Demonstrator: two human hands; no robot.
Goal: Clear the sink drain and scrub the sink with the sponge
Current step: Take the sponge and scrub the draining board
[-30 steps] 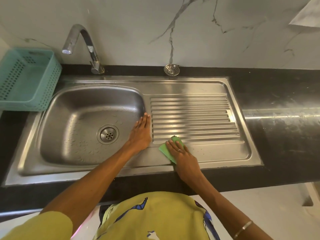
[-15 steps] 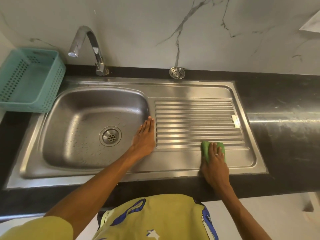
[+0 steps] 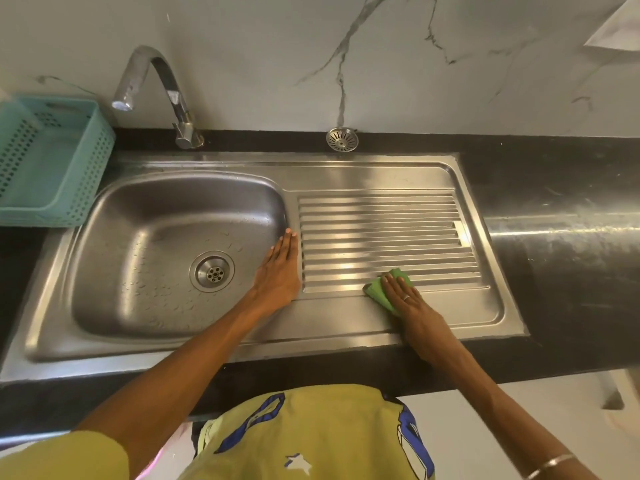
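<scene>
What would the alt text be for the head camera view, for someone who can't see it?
A person's right hand presses a green sponge on the ribbed drainboard of a steel sink, while the left hand rests flat beside the basin. A loose strainer sits on the black counter behind.

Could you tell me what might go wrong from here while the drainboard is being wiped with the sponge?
1. The left hand rests flat on the wet rim of the basin; it might slip in.
2. The right hand presses the sponge only along the drainboard's front edge, so the ridges may stay unscrubbed.
3. The loose strainer on the counter could be knocked.
</scene>
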